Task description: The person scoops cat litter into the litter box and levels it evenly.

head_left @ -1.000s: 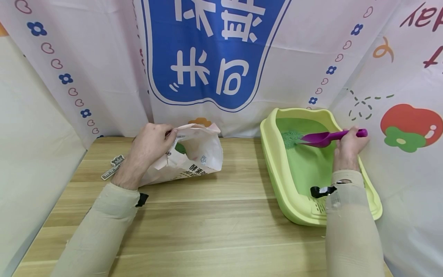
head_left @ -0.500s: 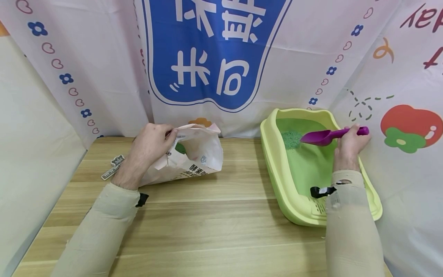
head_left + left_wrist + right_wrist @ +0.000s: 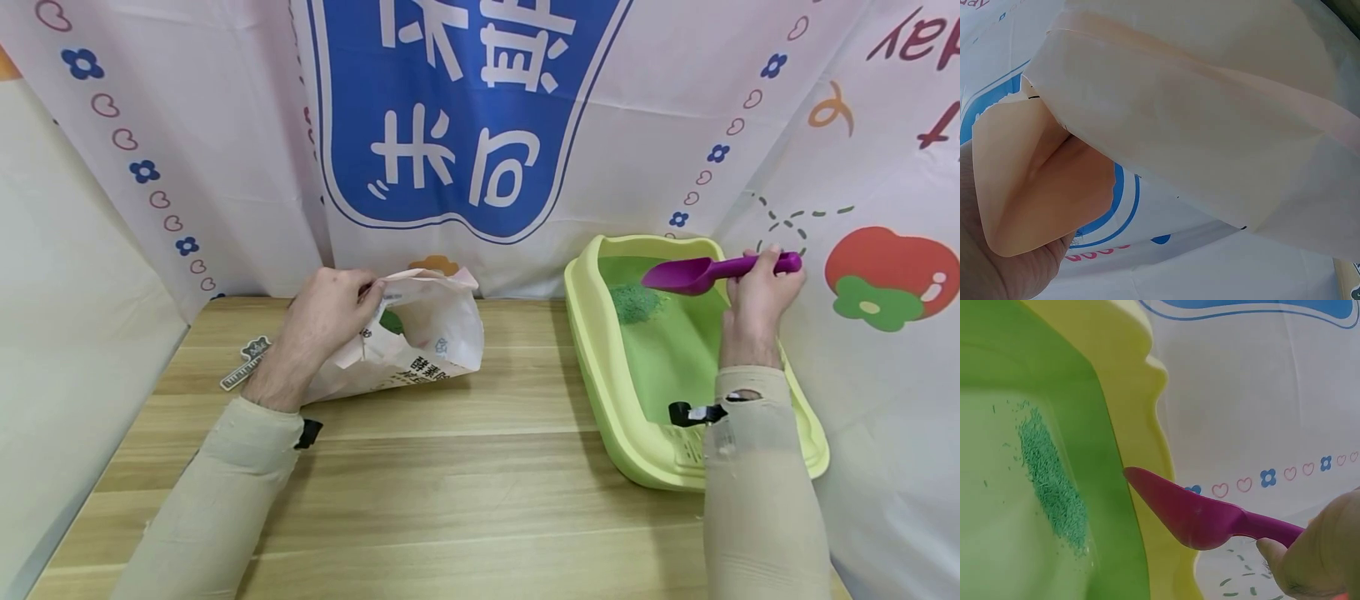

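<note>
One wide wooden table [image 3: 465,500] carries what I'm watching, with the green litter tray [image 3: 611,375] at far right; I judge that a heavy knock from the right forearm over its near rim could shift it. The paper bag [image 3: 390,367] lies at far left, its mouth gaping; it looks thin and ragged at the edge, so a hard tug could tear it or tip out whatever is inside. My purple scoop [image 3: 690,275] hangs over the tray's far part, apart from the floor; a sudden wrist roll there could fling anything in it over the far rim, though I can't tell if it's loaded. The small heap of green pellets [image 3: 636,304] lies at the far left of the tray floor, where a careless sweep of the scoop could scatter it. As for pose, my left hand [image 3: 326,312] bends over the bag, pinching its edge between thumb and fingers. My right hand [image 3: 761,296] reaches across the tray, fingers wrapped round the scoop's handle, which runs sideways.
</note>
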`<state>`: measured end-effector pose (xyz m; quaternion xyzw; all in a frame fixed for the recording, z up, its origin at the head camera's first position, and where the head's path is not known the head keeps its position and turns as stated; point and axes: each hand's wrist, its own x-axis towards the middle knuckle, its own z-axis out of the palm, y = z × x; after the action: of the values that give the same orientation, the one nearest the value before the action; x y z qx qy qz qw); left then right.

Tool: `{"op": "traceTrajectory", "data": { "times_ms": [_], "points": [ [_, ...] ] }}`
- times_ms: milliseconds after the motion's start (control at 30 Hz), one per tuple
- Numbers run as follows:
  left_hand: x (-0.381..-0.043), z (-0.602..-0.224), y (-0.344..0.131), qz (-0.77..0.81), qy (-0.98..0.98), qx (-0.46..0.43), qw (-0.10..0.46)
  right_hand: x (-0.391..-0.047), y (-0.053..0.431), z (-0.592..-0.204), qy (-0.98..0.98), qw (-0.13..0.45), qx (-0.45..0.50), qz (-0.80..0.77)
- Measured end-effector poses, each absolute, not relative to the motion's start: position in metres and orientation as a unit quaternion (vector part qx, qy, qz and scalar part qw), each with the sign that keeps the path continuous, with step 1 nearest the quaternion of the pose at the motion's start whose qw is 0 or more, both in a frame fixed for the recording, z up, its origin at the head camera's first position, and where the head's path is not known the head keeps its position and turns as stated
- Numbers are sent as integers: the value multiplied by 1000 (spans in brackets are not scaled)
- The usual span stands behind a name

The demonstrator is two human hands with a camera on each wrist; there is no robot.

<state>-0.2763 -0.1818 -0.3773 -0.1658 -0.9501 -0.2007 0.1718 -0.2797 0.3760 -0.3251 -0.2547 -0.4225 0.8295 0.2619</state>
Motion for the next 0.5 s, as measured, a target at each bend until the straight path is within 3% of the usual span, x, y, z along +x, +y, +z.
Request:
{"op": "traceTrajectory", "data": {
  "times_ms": [500],
  "points": [
    [-276, -377, -182, -202, -950, -164, 171, -269, 342, -298, -468, 262, -214, 816]
  ]
}}
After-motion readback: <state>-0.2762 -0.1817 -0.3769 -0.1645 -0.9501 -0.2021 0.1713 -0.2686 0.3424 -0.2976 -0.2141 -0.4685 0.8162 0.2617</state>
